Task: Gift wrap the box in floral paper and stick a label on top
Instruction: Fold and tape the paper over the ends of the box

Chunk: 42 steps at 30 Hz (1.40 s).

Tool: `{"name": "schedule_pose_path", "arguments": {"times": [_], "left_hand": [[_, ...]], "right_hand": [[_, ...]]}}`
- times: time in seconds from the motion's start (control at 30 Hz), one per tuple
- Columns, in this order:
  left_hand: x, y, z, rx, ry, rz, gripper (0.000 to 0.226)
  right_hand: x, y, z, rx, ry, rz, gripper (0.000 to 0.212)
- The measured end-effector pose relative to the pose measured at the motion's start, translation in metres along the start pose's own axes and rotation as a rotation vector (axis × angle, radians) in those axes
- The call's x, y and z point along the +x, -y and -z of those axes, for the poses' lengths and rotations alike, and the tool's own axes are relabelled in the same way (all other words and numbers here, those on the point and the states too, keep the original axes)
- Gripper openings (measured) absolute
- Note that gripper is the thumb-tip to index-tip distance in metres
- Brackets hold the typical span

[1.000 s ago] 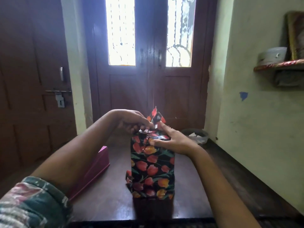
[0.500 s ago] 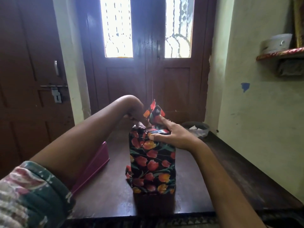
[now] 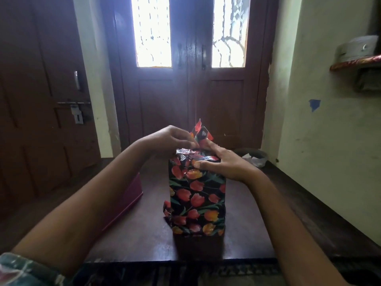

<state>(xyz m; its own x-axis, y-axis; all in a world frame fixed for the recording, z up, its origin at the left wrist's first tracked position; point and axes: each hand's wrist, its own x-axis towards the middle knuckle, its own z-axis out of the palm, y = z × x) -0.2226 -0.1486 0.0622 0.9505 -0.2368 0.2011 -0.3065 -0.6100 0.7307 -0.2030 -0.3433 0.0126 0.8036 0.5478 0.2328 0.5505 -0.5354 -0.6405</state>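
Pinching the raised paper flap (image 3: 201,131) at frame centre — left hand (image 3: 171,139), fingers curled, atop the floral-wrapped box (image 3: 195,195).
Right hand (image 3: 224,164) presses the top, fingers straight.

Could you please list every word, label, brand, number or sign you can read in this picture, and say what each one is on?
No text can be read here.
The floral paper: only a flower print, no lettering or label visible.
The pale container on the shelf: one small dark mark, too blurred to read.
The blue patch on the wall: a blot, no sign.
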Motion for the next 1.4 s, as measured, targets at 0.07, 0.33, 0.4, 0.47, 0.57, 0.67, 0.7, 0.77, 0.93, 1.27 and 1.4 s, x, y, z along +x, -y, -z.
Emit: {"name": "schedule_pose_path", "arguments": {"times": [0.07, 0.33, 0.4, 0.47, 0.57, 0.67, 0.7, 0.77, 0.93, 1.27, 1.4], "left_hand": [[0.003, 0.004, -0.002, 0.18, 0.03, 0.017, 0.016], [-0.047, 0.012, 0.02, -0.133, 0.026, -0.203, 0.028], [-0.052, 0.009, 0.012, -0.111, 0.126, -0.266, 0.042], [-0.049, 0.007, 0.001, -0.081, 0.067, -0.3, 0.047], [-0.042, 0.001, -0.011, -0.1, -0.157, -0.323, 0.042], [-0.04, -0.005, -0.015, -0.101, -0.296, -0.314, 0.029], [-0.04, -0.008, -0.016, -0.102, -0.319, -0.314, 0.027], [-0.041, -0.011, -0.018, -0.136, -0.36, -0.302, 0.028], [-0.041, -0.014, -0.018, -0.124, -0.412, -0.3, 0.042], [-0.041, -0.008, -0.02, -0.061, -0.468, -0.327, 0.041], [-0.044, -0.01, -0.019, -0.067, -0.43, -0.331, 0.043]], "right_hand": [[-0.001, 0.0, 0.002, -0.021, 0.016, 0.001, 0.099], [-0.004, 0.005, 0.004, 0.425, 0.035, -0.039, 0.052], [-0.003, 0.008, 0.004, 0.436, 0.029, -0.053, 0.049], [0.002, 0.008, 0.004, 0.388, -0.008, -0.032, 0.061], [0.002, 0.011, 0.007, 0.415, -0.147, -0.024, 0.068], [0.002, 0.009, 0.01, 0.57, -0.301, -0.017, 0.055], [0.001, 0.01, 0.011, 0.616, -0.323, -0.016, 0.045], [0.0, 0.012, 0.011, 0.698, -0.391, 0.003, 0.023], [-0.001, 0.014, 0.006, 0.467, -0.797, 0.114, 0.017], [-0.032, 0.019, -0.027, -0.019, -0.902, 0.322, 0.024], [-0.026, 0.02, -0.037, -0.064, -0.872, 0.294, 0.034]]}}
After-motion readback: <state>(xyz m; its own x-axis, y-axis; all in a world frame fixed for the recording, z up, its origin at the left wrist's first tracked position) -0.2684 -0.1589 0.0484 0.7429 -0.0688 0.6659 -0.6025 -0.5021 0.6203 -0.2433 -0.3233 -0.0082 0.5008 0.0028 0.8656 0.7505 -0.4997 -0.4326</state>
